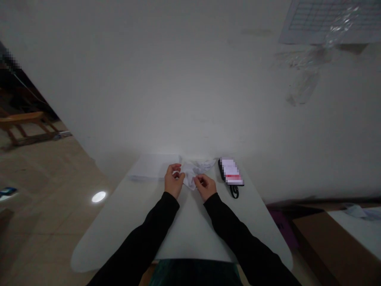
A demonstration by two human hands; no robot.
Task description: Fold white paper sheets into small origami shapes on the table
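A crumpled white piece of thin cloth or paper (189, 171) lies on the white table between my hands; its exact material is hard to make out. My left hand (173, 180) is at its left edge, the fingers curled and the thumb against the piece. On the other side, my right hand (206, 186) pinches the near right edge between thumb and fingertips. A flat white stack or folded sheet (151, 166) rests beyond my left hand, partly covered by it. To the right lies a phone-like device (231, 171) with a lit, blurred screen.
The white table (190, 234) stands against a pale wall (178, 79). A black cable loop (235, 192) hangs from the device's near end. Cardboard boxes (336, 242) are on the floor at right. A wooden chair (25, 119) stands at far left. A gridded sheet (330, 20) is on the wall.
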